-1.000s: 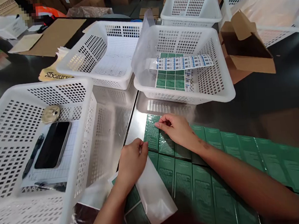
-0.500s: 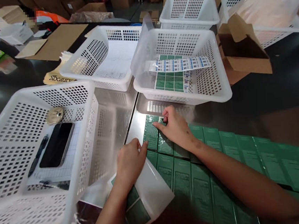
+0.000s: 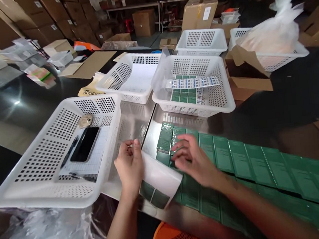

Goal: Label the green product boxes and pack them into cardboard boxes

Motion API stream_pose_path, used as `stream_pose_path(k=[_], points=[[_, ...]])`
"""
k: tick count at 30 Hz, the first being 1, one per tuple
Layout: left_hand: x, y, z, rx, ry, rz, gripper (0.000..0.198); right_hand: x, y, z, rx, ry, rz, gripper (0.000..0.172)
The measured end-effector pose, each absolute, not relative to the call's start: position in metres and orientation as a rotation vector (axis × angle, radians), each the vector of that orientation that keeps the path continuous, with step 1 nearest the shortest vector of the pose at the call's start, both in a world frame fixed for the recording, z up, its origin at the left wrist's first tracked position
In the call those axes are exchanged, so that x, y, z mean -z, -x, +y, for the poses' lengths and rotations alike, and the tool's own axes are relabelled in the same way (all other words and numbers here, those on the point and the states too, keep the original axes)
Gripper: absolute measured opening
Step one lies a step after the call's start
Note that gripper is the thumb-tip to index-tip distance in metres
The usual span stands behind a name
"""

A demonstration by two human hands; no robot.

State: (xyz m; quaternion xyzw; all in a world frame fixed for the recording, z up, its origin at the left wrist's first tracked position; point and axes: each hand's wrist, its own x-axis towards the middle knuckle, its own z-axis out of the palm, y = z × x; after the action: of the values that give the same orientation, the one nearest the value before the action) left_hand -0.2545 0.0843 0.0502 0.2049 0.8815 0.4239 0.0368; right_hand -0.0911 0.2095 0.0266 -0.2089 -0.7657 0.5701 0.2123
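My left hand point(image 3: 130, 166) is closed, with thumb and fingers pinching the edge of a white sticker sheet point(image 3: 162, 171). Two dark green labels show near the sheet's lower end, which hangs down and to the right. My right hand point(image 3: 195, 163) hovers over the near rows of green boxes, its fingers loosely bent and apart, slightly blurred, with nothing visible in them. Rows of shiny film-wrapped green boxes point(image 3: 222, 152) lie side by side on the metal table, stretching off to the right. Part of the rows is hidden under my right arm.
At left, a white basket point(image 3: 53, 201) holds a phone point(image 3: 85, 144), pens, paper and a tape roll point(image 3: 85, 121). Behind the boxes, another basket point(image 3: 194, 112) contains green label sheets and a printed strip point(image 3: 194, 82). An opened carton point(image 3: 250, 83) stands beside it.
My right hand has lifted off the boxes at the far left and drawn back toward me, fingers spreading. My left hand has raised the sticker sheet. The view has tilted up.
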Motion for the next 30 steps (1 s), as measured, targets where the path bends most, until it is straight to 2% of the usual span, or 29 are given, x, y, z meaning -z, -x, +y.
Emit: stream_pose_path(k=[1,3,6,8,9,13,16,18,20,23,25,27,30], points=[[-0.051,0.254,0.085,-1.365,-0.582,2.711,0.028,-0.025,0.077,0.19,-1.387,0.49,-2.09,0.065],[-0.052,0.253,0.089,-1.496,-0.496,2.706,0.028,-0.02,0.055,0.155,-0.985,0.44,-2.062,0.072],[-0.051,0.248,0.096,-1.648,-0.453,2.666,0.028,-0.012,0.04,0.125,-0.77,0.549,-2.214,0.055],[-0.05,0.244,0.099,-1.68,-0.513,2.634,0.03,-0.011,0.037,0.119,-0.779,0.535,-2.317,0.041],[-0.05,0.242,0.099,-1.684,-0.561,2.61,0.031,-0.012,0.037,0.119,-0.776,0.494,-2.333,0.039],[-0.056,0.241,0.084,-1.753,-1.007,2.428,0.046,-0.026,0.029,0.13,-0.894,0.409,-2.242,0.05],[-0.065,0.243,0.063,-1.774,-1.423,1.891,0.055,-0.036,0.019,0.138,-1.061,0.459,-2.083,0.053],[-0.069,0.243,0.051,-1.642,-1.4,1.497,0.059,-0.041,0.013,0.142,-1.134,0.499,-1.979,0.054],[-0.069,0.239,0.044,-1.521,-1.214,1.341,0.056,-0.045,0.009,0.144,-1.18,0.549,-1.896,0.05],[-0.062,0.228,0.042,-1.531,-0.93,1.489,0.04,-0.053,0.004,0.146,-1.188,0.644,-1.81,0.035],[-0.056,0.22,0.044,-1.573,-0.869,1.598,0.026,-0.059,0.002,0.149,-1.137,0.691,-1.794,0.021],[-0.054,0.216,0.047,-1.568,-0.892,1.638,0.021,-0.063,0.001,0.152,-1.09,0.725,-1.816,0.012],[-0.055,0.216,0.05,-1.522,-0.932,1.678,0.022,-0.065,0.0,0.159,-1.245,0.786,-1.803,0.018]])
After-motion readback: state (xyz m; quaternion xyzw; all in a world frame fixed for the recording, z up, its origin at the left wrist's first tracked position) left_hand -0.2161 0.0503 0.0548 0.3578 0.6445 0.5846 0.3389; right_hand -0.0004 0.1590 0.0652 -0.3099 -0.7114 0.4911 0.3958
